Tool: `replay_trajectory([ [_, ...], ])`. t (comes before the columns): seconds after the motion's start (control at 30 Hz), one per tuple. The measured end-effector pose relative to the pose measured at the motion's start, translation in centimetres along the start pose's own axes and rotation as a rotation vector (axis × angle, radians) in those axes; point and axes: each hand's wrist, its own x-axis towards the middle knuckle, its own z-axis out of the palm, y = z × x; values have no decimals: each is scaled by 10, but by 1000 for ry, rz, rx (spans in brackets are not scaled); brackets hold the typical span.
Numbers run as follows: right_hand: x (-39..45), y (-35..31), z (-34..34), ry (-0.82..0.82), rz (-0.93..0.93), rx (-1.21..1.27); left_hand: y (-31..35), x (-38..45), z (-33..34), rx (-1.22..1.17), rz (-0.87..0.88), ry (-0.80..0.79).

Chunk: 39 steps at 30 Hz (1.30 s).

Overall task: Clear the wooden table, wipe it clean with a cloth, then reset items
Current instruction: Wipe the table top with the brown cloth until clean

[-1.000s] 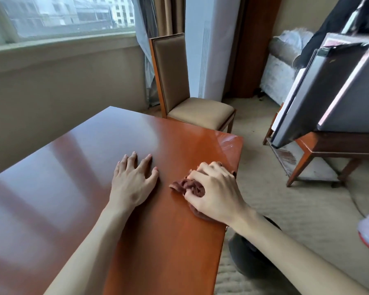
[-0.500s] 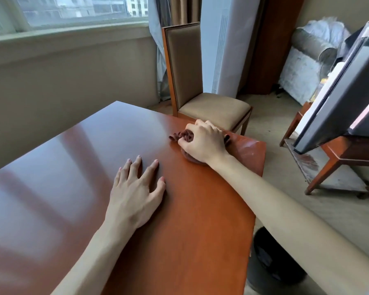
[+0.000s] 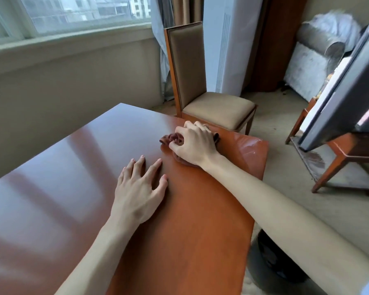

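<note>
The glossy wooden table [image 3: 77, 179] fills the lower left of the head view, with nothing on it but my hands and a cloth. Near the far right corner my right hand [image 3: 195, 143] grips a bunched dark red-brown cloth [image 3: 172, 139] and presses it onto the tabletop; most of the cloth is hidden under the palm. My left hand [image 3: 140, 186] lies flat on the table, fingers spread, a little nearer to me than the cloth and apart from it.
A wooden chair [image 3: 202, 81] with a beige seat stands just beyond the table's far edge. To the right, a low wooden stand [image 3: 347, 154] carries a leaning dark panel [image 3: 349, 90]. A dark round object [image 3: 273, 260] sits on the carpet beside the table's right edge.
My right hand has pushed the cloth away from me, from the near right part of the table toward its far right corner. My left hand has stayed flat in place.
</note>
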Motion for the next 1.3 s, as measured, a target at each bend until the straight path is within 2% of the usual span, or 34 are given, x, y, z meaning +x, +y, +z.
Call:
replay_trajectory([
  [0.2, -181, -37, -67, 21, -152, 89, 3, -5, -3, -9, 27, -11],
  [0.3, -206, -39, -81, 3, -242, 126, 1, -4, -2, 6, 43, -13],
  [0.43, -139, -23, -57, 19, -240, 81, 0, -2, 2, 0, 54, 6],
  [0.7, 82, 22, 31, 21, 24, -47, -3, 2, 6, 6, 20, 49],
  [0.83, 125, 23, 46, 20, 134, -77, -2, 2, 5, -3, 12, 47],
  [0.93, 96, 14, 33, 37, 128, -69, -1, -1, 1, -8, 12, 21],
  [1.1, -21, -13, -16, -44, 56, -116, 1, -2, -3, -6, 25, -23],
  [1.23, -111, -37, -55, -94, -89, -224, 1, 6, -21, 103, 95, -128],
  [1.3, -127, -44, -60, -136, -57, -200, -8, 11, -35, 144, 141, -109],
])
